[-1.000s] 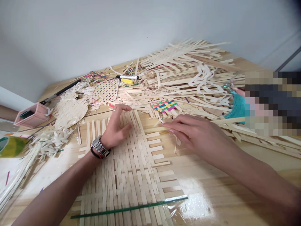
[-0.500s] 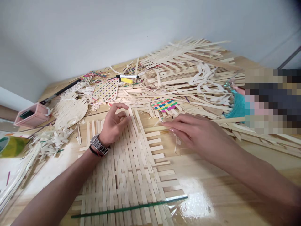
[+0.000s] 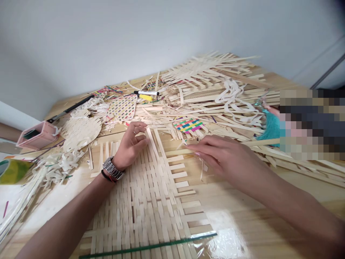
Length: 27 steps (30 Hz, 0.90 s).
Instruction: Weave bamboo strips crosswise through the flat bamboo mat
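Observation:
A mat of woven pale strips (image 3: 145, 201) lies in front of me, its loose ends sticking out at the right and far edges. Over its far part is my left hand (image 3: 132, 144), wearing a metal watch; its fingers are curled near the upright strip ends, and no strip is clearly held. To the right of the mat, my right hand (image 3: 215, 153) pinches a pale strip (image 3: 178, 151) that runs leftward toward the mat's far right corner. Across the near part of the mat lies a dark green strip (image 3: 151, 246).
Behind are a colourful woven piece (image 3: 190, 125), a dotted woven square (image 3: 122, 108), markers (image 3: 145, 97) and heaps of pale strips (image 3: 205, 68). A pink basket (image 3: 39, 136) and a roll of tape (image 3: 16, 171) are at the left. Turquoise fringe (image 3: 266, 126) shows at the right.
The whole view has shifted slightly, so things appear a little lower. Both hands keep nearly the same place over and beside the mat.

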{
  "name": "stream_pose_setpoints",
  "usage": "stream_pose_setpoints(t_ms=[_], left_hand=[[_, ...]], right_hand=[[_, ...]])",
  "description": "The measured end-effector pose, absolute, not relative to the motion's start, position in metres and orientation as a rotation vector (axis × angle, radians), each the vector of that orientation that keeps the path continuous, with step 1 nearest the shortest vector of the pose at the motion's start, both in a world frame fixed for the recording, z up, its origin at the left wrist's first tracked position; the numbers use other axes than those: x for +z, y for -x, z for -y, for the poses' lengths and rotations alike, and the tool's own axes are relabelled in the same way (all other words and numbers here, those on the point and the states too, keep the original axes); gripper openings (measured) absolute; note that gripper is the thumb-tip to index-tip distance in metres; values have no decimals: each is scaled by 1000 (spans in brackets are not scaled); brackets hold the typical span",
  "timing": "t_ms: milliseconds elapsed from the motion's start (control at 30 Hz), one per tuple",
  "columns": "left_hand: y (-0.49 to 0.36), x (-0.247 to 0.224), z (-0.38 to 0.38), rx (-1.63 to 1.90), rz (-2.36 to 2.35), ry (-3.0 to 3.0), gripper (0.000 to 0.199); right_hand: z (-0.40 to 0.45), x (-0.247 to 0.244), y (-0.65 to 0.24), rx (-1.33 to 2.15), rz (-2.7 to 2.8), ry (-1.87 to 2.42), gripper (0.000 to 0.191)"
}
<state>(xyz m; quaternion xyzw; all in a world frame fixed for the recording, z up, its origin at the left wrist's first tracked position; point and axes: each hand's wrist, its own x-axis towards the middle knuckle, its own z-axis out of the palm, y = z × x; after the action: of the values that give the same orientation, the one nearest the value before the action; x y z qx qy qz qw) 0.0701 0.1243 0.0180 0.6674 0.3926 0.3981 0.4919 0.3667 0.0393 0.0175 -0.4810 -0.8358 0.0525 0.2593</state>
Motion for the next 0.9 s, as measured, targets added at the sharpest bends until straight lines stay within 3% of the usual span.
stream_pose_setpoints(t_ms=[633,900], left_hand=[[-69,16,-126,880,-891,-1695,34],[-65,10,-127,994,-935,-2051,39]], right_hand=[[-40,18,-369,136,2272,1295,31],[-39,19,-368,147,2274,1293,32]])
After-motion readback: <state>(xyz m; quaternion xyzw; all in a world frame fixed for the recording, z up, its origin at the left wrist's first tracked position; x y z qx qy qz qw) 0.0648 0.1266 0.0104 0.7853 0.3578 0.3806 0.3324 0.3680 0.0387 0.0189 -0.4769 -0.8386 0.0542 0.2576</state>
